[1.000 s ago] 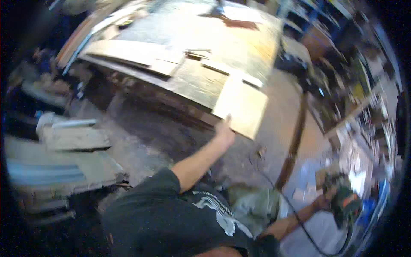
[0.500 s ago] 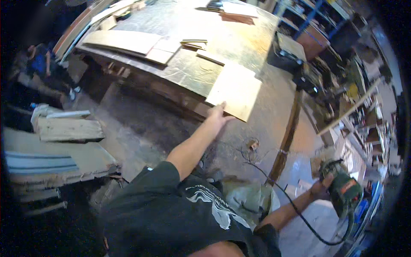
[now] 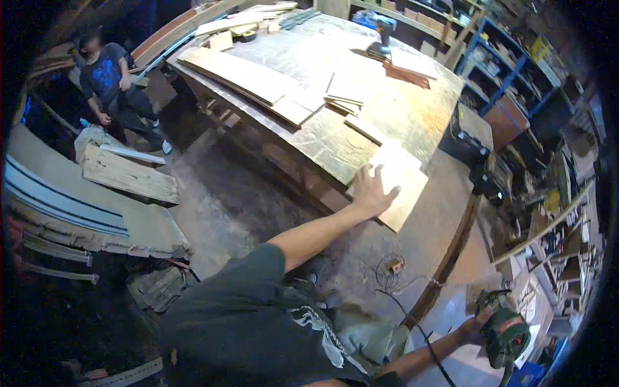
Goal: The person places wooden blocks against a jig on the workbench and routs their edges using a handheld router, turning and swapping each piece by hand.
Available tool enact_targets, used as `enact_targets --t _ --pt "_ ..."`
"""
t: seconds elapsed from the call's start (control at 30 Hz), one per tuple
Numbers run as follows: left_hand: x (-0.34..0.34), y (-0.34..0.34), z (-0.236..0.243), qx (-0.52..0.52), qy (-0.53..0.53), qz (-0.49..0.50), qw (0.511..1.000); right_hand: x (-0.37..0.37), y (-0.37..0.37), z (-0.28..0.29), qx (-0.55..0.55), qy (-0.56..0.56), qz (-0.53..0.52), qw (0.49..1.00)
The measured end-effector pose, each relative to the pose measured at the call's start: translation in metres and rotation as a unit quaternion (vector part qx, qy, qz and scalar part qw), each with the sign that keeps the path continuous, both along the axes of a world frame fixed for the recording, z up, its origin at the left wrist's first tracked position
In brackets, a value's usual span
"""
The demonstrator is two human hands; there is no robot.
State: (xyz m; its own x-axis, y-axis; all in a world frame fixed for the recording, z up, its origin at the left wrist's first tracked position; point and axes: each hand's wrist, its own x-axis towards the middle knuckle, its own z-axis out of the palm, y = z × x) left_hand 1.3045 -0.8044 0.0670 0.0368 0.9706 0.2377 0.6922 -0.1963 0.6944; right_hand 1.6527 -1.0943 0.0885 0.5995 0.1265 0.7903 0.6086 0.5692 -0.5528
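My left hand (image 3: pixel 374 195) lies on a pale wooden board (image 3: pixel 409 192), its fingers spread over the near left part. The board rests at the near right corner of the workbench (image 3: pixel 316 145) and sticks out past its edge. Low on the right, away from the bench, my right hand (image 3: pixel 476 327) is wrapped round a green corded power tool (image 3: pixel 507 338) that looks like a jigsaw. Its black cord (image 3: pixel 425 338) runs across my forearm. Beside the board lie a narrow wood strip (image 3: pixel 363 129) and several thin dark-edged strips (image 3: pixel 344 104).
Long pale boards (image 3: pixel 238 76) lie along the bench's left edge; a cordless drill (image 3: pixel 382 40) stands at the back. A person (image 3: pixel 106 77) sits at far left. Blue shelving (image 3: pixel 496 58) and a black box (image 3: pixel 465 135) stand right. A socket block (image 3: pixel 394 265) lies on the floor.
My left hand has gone from gripping the board's near edge to lying spread on its top. The view has shifted, showing more of the bench's far side. The power tool stays in my right hand.
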Motion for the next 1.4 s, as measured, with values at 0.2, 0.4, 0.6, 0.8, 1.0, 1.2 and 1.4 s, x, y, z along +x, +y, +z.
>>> enact_targets --t 0.2,0.4,0.6,0.8,1.0,1.2,1.4 --pt "0.004 0.069 -0.015 -0.060 0.202 -0.030 0.977 -0.039 0.041 -0.015 0.001 -0.021 0.055 0.998" --pt "0.000 0.076 -0.014 -0.075 0.176 -0.089 0.977 -0.100 0.071 -0.019 -0.013 -0.027 0.100 0.994" --pt "0.002 0.084 -0.026 -0.045 0.174 -0.081 0.980 -0.153 0.094 -0.010 -0.017 -0.042 0.131 0.990" --pt "-0.002 0.084 -0.030 -0.038 0.158 -0.043 0.986 -0.138 0.075 -0.026 -0.022 -0.054 0.163 0.985" --pt "0.008 0.074 -0.026 -0.065 0.141 -0.007 0.988 -0.115 0.029 -0.055 -0.041 -0.063 0.172 0.982" --pt "0.014 0.092 -0.045 -0.121 0.188 -0.020 0.975 -0.177 0.042 -0.014 -0.188 -0.085 0.045 0.977" --pt "0.001 0.102 -0.041 -0.049 0.199 -0.008 0.979 -0.173 0.123 -0.033 -0.292 -0.103 -0.018 0.951"
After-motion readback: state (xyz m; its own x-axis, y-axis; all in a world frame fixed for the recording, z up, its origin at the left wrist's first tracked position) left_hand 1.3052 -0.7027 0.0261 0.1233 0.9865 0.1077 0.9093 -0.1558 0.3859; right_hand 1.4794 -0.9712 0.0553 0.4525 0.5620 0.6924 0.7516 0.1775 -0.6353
